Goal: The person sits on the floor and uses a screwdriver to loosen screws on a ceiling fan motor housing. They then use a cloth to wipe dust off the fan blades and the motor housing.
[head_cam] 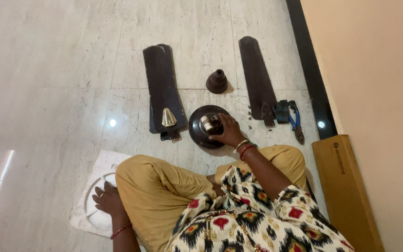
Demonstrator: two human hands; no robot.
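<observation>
I sit cross-legged on a marble floor. My right hand [230,131] grips the middle of a round dark brown ceiling fan motor [198,127], by its metal shaft [207,123]. Resting flat on a white moulded packing piece [95,186] at my left side, my left hand [107,198] has its fingers apart and holds nothing. A brass-coloured cone [168,117] lies on two stacked dark fan blades [161,84] left of the motor. A dark canopy cup [217,81] stands beyond the motor.
A third fan blade [256,74] lies to the right, with blue-handled pliers [295,119] and small screws [250,112] beside it. A long cardboard box [346,186] lies along the beige wall [374,70], past a black floor strip [311,70].
</observation>
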